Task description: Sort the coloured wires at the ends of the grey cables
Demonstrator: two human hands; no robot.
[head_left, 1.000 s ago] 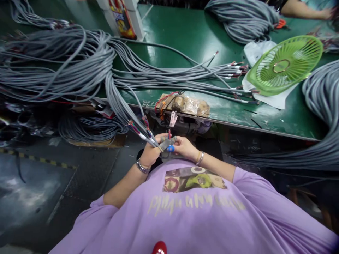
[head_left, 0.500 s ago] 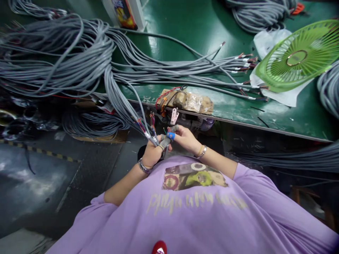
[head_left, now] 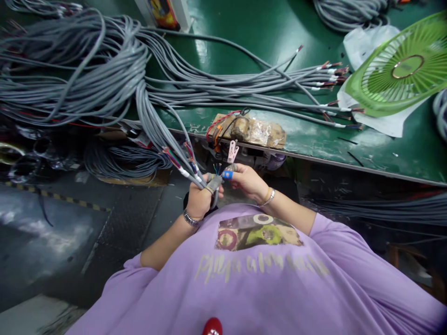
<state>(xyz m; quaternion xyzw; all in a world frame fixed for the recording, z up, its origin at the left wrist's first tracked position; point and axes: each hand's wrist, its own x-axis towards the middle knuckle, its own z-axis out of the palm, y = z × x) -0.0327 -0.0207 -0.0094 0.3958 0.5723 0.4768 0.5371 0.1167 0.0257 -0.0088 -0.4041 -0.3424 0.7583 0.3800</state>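
My left hand (head_left: 199,197) is closed round a bunch of grey cables (head_left: 164,139) whose stripped ends show coloured wires. The cables run up from my fist to the big grey pile on the green table. My right hand (head_left: 246,179), with blue tape on one fingertip and grey tape on another, pinches the thin coloured wire ends (head_left: 218,169) of one cable just above my left fist. Both hands sit close together in front of my purple shirt, just below the table's front edge.
A taped brown block with red wires (head_left: 249,131) and a white clip sits at the green table's (head_left: 244,42) edge above my hands. More stripped cable ends (head_left: 328,74) lie to the right, beside a green fan grille (head_left: 401,70) on white plastic. Coiled cable (head_left: 122,163) lies under the table.
My hands have stayed together on the cable ends, shifting slightly. The view has drifted down and left, so the fan grille now sits further right and higher in the picture.
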